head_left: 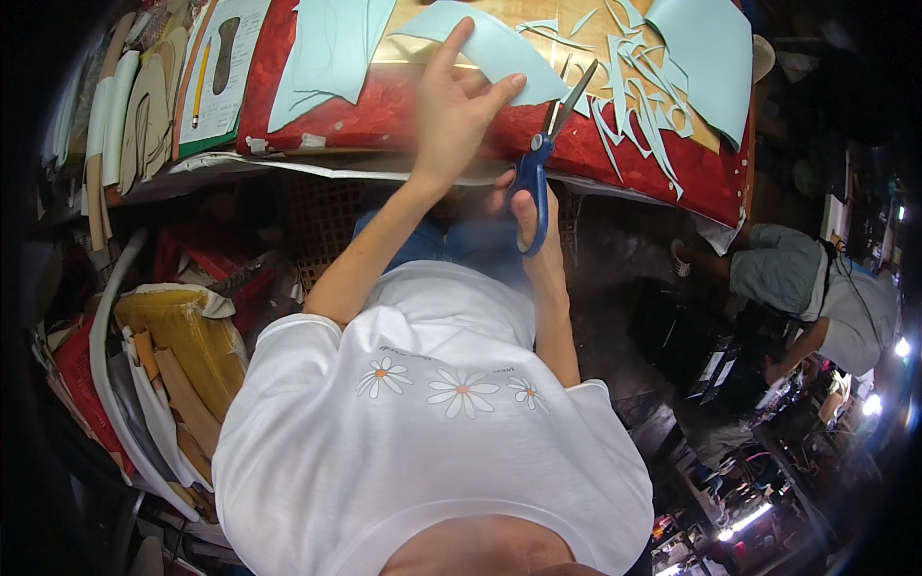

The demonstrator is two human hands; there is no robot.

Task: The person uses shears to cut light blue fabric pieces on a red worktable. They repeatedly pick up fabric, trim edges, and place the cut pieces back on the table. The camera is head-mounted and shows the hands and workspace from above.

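My left hand [451, 113] reaches over the table edge with index finger and thumb spread on a curved light blue sheet piece [495, 48]. The other fingers are partly hidden behind the hand. My right hand [549, 254] grips blue-handled scissors [535, 178], thumb and fingers around the loops. Their blades point up and away, slightly parted, at the right end of the curved piece. Thin light blue offcuts [634, 96] lie scattered just right of the blades.
The table has a red cover [384, 110]. Larger light blue sheets [331, 48] [711, 58] lie on both sides. A yellow pencil [203, 82] and a dark sole-shaped template [226, 56] rest on paper at left. Rolled materials [178, 384] stand lower left. Another person [816, 288] bends at right.
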